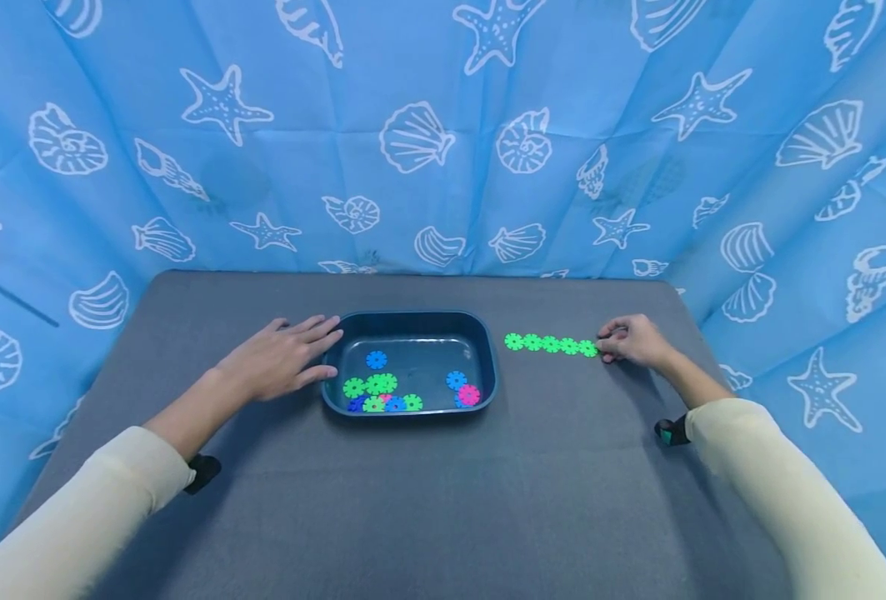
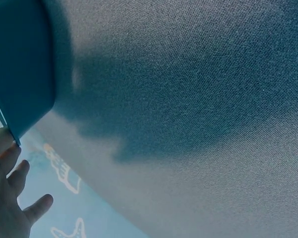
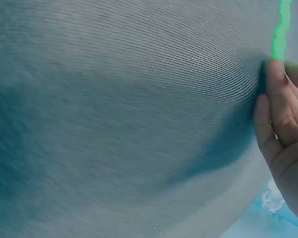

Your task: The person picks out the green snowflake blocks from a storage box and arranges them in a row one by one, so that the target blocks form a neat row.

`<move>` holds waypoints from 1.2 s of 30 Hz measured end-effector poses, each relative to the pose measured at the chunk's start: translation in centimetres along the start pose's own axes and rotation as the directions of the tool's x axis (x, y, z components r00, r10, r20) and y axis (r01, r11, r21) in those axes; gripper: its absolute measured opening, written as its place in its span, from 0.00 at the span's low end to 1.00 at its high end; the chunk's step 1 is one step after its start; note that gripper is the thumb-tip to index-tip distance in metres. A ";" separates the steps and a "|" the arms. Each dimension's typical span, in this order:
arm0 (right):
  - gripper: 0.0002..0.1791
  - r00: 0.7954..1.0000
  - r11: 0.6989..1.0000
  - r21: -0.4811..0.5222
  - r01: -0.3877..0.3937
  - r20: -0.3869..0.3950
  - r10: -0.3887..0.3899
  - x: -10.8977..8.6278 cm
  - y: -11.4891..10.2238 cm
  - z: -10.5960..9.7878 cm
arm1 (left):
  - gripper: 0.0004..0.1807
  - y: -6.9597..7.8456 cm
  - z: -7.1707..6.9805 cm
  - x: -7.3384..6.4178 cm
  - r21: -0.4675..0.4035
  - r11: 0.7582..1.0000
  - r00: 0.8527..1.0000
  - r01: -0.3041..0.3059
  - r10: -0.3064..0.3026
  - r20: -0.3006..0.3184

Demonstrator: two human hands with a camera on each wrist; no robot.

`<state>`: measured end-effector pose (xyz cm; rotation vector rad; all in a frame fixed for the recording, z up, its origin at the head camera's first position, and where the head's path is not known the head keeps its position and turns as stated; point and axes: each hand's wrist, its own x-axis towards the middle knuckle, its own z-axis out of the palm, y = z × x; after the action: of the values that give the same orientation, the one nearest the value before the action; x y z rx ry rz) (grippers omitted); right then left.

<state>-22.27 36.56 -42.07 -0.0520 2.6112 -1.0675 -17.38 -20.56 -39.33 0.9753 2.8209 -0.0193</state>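
Note:
A row of several green notched plastic discs (image 1: pixel 551 344), joined edge to edge like snowflake building discs, lies right of the tray. My right hand (image 1: pixel 635 340) pinches its right-end disc between thumb and forefinger. In the right wrist view this green chain (image 3: pixel 281 29) runs upward from the fingertips of the right hand (image 3: pixel 288 116). The left hand (image 1: pixel 283 360) has its fingers stretched out and rests on the left rim of a dark blue tray (image 1: pixel 412 413). In the left wrist view, fingertips of the left hand (image 2: pixel 15 188) touch the tray's edge (image 2: pixel 25 74).
Loose discs lie inside the tray, mostly along its near side: green ones (image 1: pixel 354 387), blue ones (image 1: pixel 377 360) and a pink one (image 1: pixel 469 394). Grey cloth covers the table (image 1: pixel 443 508). Behind it hangs a blue curtain (image 1: pixel 458 208) with white shells and starfish.

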 end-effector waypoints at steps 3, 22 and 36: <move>0.17 0.999 1.000 0.006 0.022 0.042 -0.022 0.2 -1.4 -1.0 | 0.38 -0.1 -0.1 -0.1 0.003 1.000 1.000 -0.003 0.003 -0.003; 0.31 0.866 0.912 0.108 0.396 0.285 -0.410 1.9 -17.0 3.4 | 0.38 -0.2 0.4 -0.1 -0.001 1.000 1.000 -0.009 0.009 -0.017; 0.35 0.505 0.874 0.114 0.473 0.777 -0.375 3.2 -20.5 12.1 | 0.38 -0.2 0.2 -0.3 -0.009 1.000 1.000 -0.011 0.011 -0.024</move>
<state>-23.39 13.13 -36.96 -1.0182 1.8334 -0.7522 -17.30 -20.93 -39.54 0.9957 2.8342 0.0067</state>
